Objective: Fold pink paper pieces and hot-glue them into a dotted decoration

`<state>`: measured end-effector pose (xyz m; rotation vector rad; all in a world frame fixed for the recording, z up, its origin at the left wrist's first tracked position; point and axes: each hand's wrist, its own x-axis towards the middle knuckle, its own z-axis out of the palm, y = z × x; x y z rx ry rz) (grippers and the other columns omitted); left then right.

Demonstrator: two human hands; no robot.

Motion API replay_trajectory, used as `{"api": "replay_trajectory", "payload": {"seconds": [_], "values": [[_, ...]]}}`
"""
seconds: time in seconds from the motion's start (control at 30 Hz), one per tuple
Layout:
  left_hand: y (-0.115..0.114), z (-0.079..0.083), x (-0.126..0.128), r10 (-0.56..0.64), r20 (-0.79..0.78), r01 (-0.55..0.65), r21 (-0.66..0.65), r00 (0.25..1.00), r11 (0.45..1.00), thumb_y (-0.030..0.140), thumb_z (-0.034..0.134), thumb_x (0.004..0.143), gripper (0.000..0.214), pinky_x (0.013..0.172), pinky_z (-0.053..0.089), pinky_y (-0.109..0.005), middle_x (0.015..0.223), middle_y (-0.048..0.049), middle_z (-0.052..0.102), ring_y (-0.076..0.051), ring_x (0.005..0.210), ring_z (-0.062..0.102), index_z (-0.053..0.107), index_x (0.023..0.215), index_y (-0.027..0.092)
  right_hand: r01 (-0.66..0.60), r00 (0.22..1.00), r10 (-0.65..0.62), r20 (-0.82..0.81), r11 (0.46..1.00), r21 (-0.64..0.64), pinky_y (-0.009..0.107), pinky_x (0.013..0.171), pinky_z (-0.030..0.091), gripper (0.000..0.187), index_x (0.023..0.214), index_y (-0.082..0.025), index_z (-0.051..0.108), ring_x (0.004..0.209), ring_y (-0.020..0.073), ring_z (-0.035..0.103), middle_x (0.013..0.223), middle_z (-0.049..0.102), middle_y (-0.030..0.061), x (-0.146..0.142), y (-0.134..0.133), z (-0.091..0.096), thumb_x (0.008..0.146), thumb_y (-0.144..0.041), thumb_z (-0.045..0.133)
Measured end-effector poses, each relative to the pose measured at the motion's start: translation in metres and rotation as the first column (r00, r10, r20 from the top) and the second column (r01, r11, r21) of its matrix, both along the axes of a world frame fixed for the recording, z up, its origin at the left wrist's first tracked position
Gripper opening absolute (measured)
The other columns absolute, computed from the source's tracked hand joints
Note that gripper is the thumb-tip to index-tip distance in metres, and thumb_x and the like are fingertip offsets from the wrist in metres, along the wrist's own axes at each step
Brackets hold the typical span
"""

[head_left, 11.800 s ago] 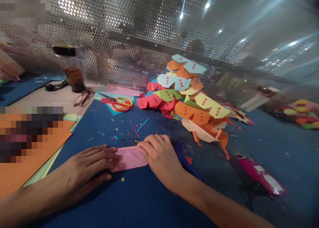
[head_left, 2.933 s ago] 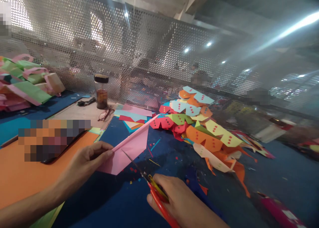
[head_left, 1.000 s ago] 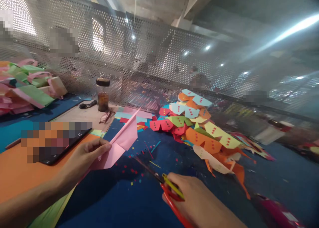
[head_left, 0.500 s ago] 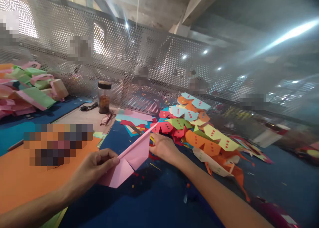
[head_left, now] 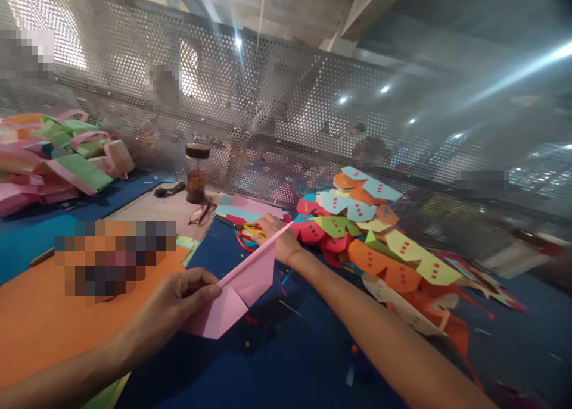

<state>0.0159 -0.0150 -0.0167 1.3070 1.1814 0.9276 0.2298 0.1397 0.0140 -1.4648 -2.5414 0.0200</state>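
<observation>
My left hand pinches the lower left part of a folded pink paper sheet between thumb and fingers. The sheet has a slit at its lower edge and a narrow fold along its top. Behind its upper end, my right hand is closed on the yellow handles of a pair of scissors, low over the blue table. The dark blades point left, close to stacked coloured paper. Part of my right hand is hidden by the pink sheet. A curved red piece lies under the scissors.
Cut paper shapes with red marks pile up on the right. A lidded jar and glasses stand behind, before a perforated metal screen. Orange sheets and a heap of folded paper pieces are on the left.
My right hand has moved away and leftward with the scissors, passing behind the pink sheet's upper end. My left hand keeps its pinch. The view has shifted slightly left.
</observation>
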Motion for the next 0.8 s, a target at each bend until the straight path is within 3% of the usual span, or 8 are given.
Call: {"api": "replay_trajectory", "payload": {"seconds": [0.23,0.4,0.5,0.63,0.8], "values": [[-0.002,0.000,0.000,0.003,0.008,-0.002,-0.045,1.000,0.999,0.059,0.069,0.079,0.042,0.051,0.031,-0.021,0.068,0.0021,0.063,-0.011,0.058,0.049,0.068,0.085,0.018,0.085,0.980,-0.067,-0.188,0.992,0.090,0.033,0.080,0.051,0.005,0.092,-0.021,0.062,0.090,0.0200,0.067,0.096,0.068,0.0035,0.061,-0.089,0.021,0.093,-0.016,0.060],[-0.003,0.009,0.008,-0.001,0.039,0.006,-0.140,0.999,0.990,0.061,0.077,0.067,0.048,0.044,0.022,-0.020,0.058,0.0054,0.058,-0.008,0.048,0.041,0.065,0.085,0.018,-0.017,0.937,0.137,-0.322,0.937,0.349,0.034,0.079,0.050,0.009,0.099,-0.021,0.057,0.088,0.0191,0.063,0.094,0.064,0.0037,0.078,-0.155,0.022,0.096,-0.013,0.055],[-0.005,0.011,0.014,-0.071,0.014,0.073,-0.164,0.997,0.984,0.062,0.074,0.071,0.047,0.042,0.016,-0.020,0.049,0.0096,0.046,-0.006,0.042,0.029,0.064,0.084,0.018,-0.128,0.918,0.269,-0.292,0.897,0.424,0.035,0.085,0.049,0.017,0.106,-0.020,0.056,0.093,0.0192,0.061,0.096,0.065,0.0045,0.072,-0.187,0.020,0.095,-0.008,0.057],[-0.006,0.006,0.022,-0.172,-0.032,0.166,-0.143,0.985,0.976,0.060,0.070,0.079,0.044,0.043,0.018,-0.021,0.052,0.0078,0.049,-0.007,0.044,0.032,0.066,0.088,0.018,-0.286,0.906,0.377,-0.193,0.882,0.375,0.038,0.095,0.045,0.023,0.117,-0.018,0.058,0.103,0.0199,0.060,0.109,0.068,0.0064,0.065,-0.208,0.010,0.095,-0.011,0.060],[-0.008,0.002,0.030,-0.246,-0.056,0.233,-0.178,0.968,0.956,0.060,0.068,0.080,0.044,0.047,0.026,-0.022,0.063,0.0027,0.059,-0.009,0.050,0.041,0.068,0.089,0.018,-0.319,0.918,0.376,-0.129,0.890,0.326,0.039,0.099,0.039,0.024,0.120,-0.015,0.060,0.106,0.0208,0.056,0.114,0.067,0.0077,0.067,-0.209,-0.006,0.097,-0.010,0.056]]}}
